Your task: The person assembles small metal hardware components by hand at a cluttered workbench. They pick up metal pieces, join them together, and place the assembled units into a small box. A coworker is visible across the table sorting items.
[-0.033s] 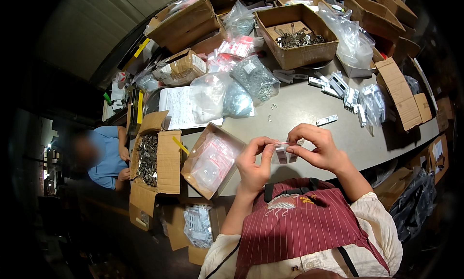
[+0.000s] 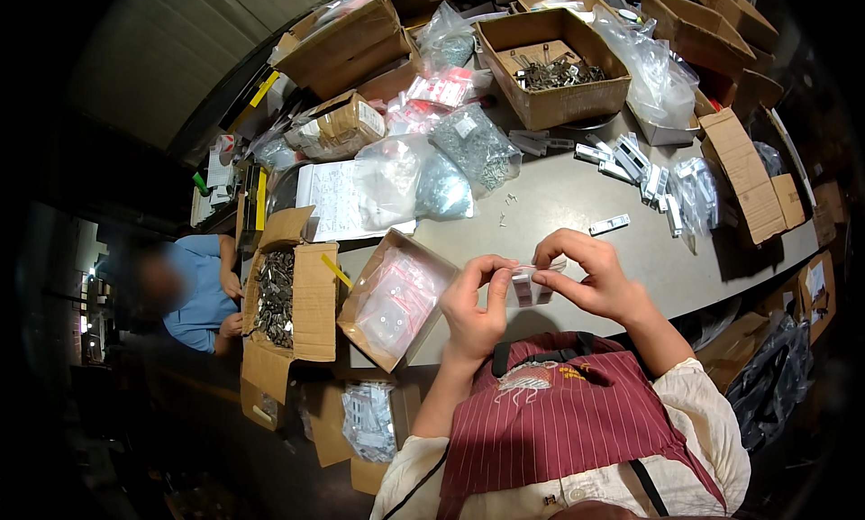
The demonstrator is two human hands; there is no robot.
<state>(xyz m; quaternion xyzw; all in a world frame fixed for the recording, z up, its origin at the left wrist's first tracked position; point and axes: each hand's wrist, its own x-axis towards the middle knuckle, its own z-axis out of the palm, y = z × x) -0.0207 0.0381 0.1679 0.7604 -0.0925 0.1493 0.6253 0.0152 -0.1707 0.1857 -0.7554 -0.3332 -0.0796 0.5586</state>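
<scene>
Between my two hands hangs a small clear zip bag (image 2: 523, 295) with pale, blocky pieces inside. Thumb and forefinger of my left hand (image 2: 476, 308) pinch its top edge at one side. My right hand (image 2: 590, 275) pinches the same edge at the other side, close to its reddish strip. To the left of my left hand, a cardboard box (image 2: 434, 259) holds several flat clear bags (image 2: 396, 299) with red edges. Beyond my hands, a single grey-and-white rectangular piece (image 2: 610, 223) lies on the table (image 2: 550, 200). A pile of similar pieces (image 2: 633, 162) sits farther right.
Loose screws (image 2: 510, 198) lie near a bag of screws (image 2: 482, 146). An open box (image 2: 550, 110) of metal parts stands at the back. A box of dark metal parts (image 2: 315, 304) is at left, beside a person in a blue shirt (image 2: 203, 286). Papers (image 2: 329, 200) lie under clear bags.
Both hands keep their pinch on the zip bag, which has tilted slightly. Nothing else has visibly moved.
</scene>
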